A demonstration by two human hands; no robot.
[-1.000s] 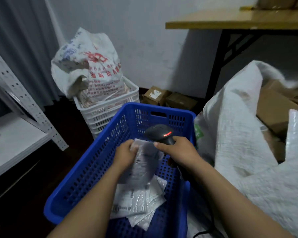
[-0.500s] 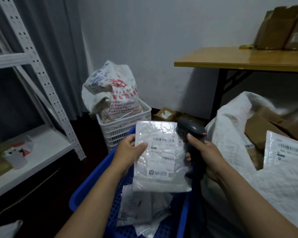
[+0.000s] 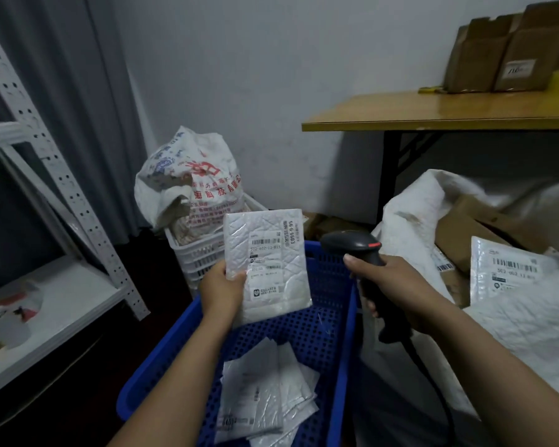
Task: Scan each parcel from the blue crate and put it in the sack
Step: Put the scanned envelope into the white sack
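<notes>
The left hand [image 3: 221, 290] grips a white padded plastic parcel [image 3: 267, 264] (label facing near) above the blue perforated plastic crate [image 3: 317, 330]; the right hand [image 3: 391, 282] clenches a black handheld scanner [image 3: 360, 253]

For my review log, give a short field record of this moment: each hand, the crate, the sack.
left hand: holds white parcel by its lower left edge, label toward camera
right hand: grips scanner, right of the white parcel
blue crate: several loose parcels lie inside
sack: open on the right, holding cardboard boxes and a labelled parcel
</notes>
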